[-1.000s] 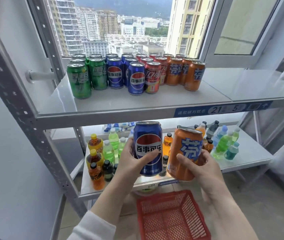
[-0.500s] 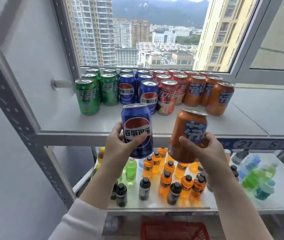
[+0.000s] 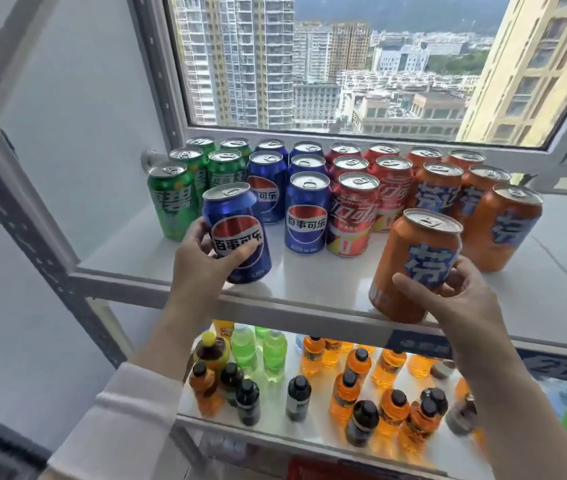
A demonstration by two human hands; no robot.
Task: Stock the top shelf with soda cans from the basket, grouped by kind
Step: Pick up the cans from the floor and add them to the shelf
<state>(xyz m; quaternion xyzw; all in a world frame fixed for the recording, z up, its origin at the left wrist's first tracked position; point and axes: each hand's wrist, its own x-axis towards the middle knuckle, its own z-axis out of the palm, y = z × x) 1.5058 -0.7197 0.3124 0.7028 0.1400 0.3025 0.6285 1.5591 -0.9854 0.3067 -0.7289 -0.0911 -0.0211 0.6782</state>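
Left grip is curled round a blue can, held left of the front red can, low over the top shelf. Right grip wraps a tilted orange can, right of that red can and nearer, its base at the shelf's front edge.

On the top shelf, cans stand in rows back to the rear edge by the window: Sprite cans leftmost, then Pepsi cans, Coke cans and Fanta cans. The left hand holds a Pepsi can near the front edge, before the Sprite and Pepsi rows. The right hand holds a Fanta can over the front edge, before the Fanta cans. Bottles stand on the lower shelf beneath.
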